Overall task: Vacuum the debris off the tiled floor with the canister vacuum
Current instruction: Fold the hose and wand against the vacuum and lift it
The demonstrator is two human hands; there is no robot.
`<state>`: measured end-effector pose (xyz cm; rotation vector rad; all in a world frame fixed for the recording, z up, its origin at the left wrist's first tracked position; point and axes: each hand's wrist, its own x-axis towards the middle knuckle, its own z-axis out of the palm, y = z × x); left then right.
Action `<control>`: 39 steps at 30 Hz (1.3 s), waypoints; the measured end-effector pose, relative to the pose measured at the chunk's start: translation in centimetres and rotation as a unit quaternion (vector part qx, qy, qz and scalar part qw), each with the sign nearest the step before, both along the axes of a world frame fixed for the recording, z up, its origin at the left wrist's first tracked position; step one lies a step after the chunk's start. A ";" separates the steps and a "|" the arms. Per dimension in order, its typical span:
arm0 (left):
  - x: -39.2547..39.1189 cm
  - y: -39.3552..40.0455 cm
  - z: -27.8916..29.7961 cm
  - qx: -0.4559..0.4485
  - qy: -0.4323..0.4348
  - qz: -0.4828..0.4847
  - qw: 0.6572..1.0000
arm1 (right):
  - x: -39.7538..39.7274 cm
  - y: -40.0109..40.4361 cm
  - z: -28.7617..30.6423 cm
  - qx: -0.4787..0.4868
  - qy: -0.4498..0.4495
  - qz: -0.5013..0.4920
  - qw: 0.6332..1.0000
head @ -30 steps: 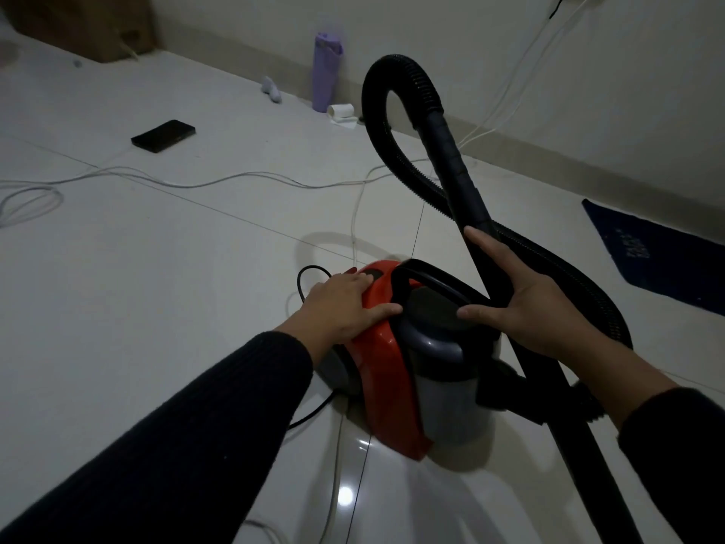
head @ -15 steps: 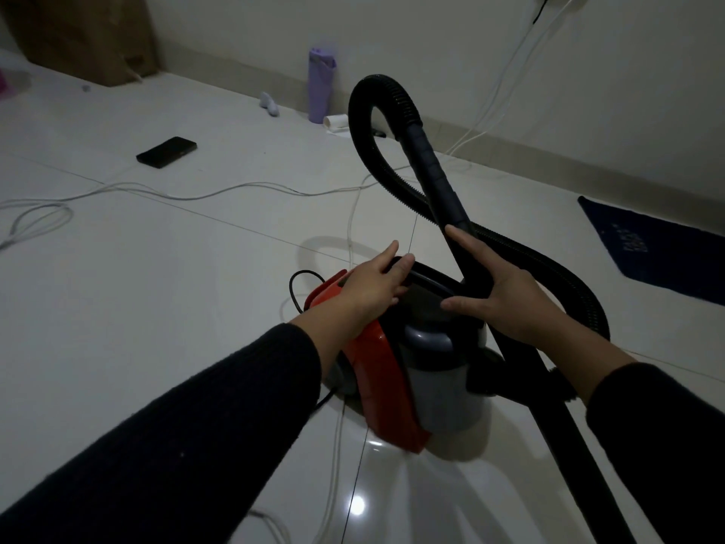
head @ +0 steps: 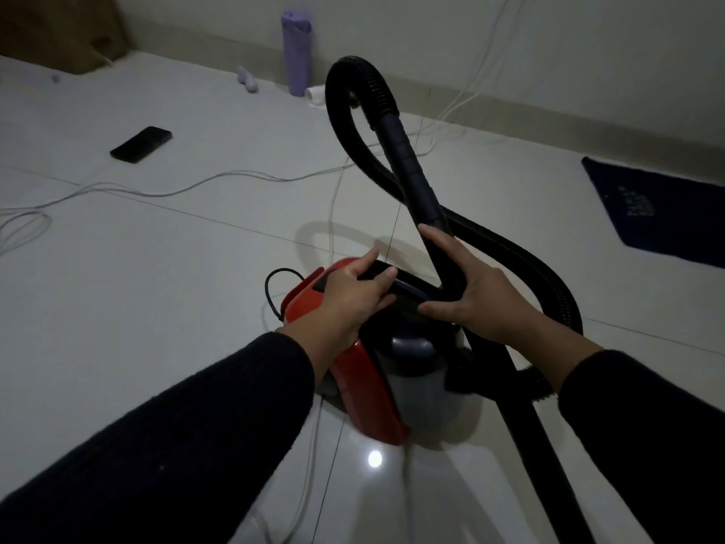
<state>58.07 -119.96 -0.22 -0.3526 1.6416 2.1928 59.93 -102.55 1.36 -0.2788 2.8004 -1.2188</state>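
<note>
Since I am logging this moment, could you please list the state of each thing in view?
Vacuum: upright on the floor.
Handle: raised, gripped.
Left hand: fingers curled over the handle.
Right hand: on the wand, thumb at the handle.
Wand: leaning against the vacuum.
Hose: arched in a loop.
Phone: flat, screen dark.
Bottle: standing, closed.

One red canister vacuum (head: 365,390) sits on the tiled floor (head: 164,292), with one black ribbed hose (head: 521,261) looping up to one rigid wand (head: 412,170). Two hands are on it: the left hand (head: 349,296) and the right hand (head: 474,296). Also counted: one black phone (head: 141,144), one lilac bottle (head: 297,53), one dark blue mat (head: 659,214), one small white roll (head: 316,95).
</note>
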 end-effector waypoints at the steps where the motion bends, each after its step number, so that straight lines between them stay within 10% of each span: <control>1: 0.2 0.6 0.8 -0.011 -0.013 0.004 1.000 | 0.1 0.5 0.5 -0.005 -0.013 0.000 1.000; 20: -1.0 22.7 24.3 -0.013 -0.155 0.035 0.987 | -2.1 22.0 24.3 0.013 -0.145 0.029 0.989; 39: -24.3 48.8 27.7 -0.018 -0.147 0.088 0.985 | -26.6 47.8 26.9 0.015 -0.125 0.060 0.990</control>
